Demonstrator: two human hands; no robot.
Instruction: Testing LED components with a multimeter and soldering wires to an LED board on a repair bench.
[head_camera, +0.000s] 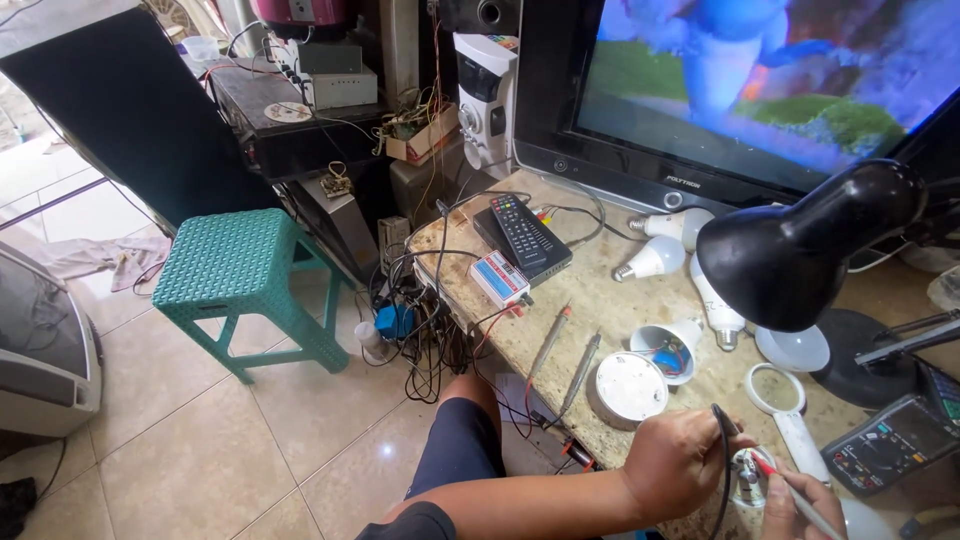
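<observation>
Left hand (680, 462) grasps a small bulb part (748, 478); right hand (800, 505) grips a red-tipped probe (790, 490); black lamp (800, 245) overhangs loose bulbs (665, 240); opened bulb housing (668, 350) holds blue parts.

head view, looking down from close above, facing cluttered workbench (600, 300), tilted

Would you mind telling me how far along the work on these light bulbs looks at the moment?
Done: one bulb is opened, its base shell, white dome and round disc lying apart on the bench. In hand: the left hand holds a small bulb part while the right hand touches a red-tipped probe to it. Left: three whole bulbs lie untouched near the television.
</observation>
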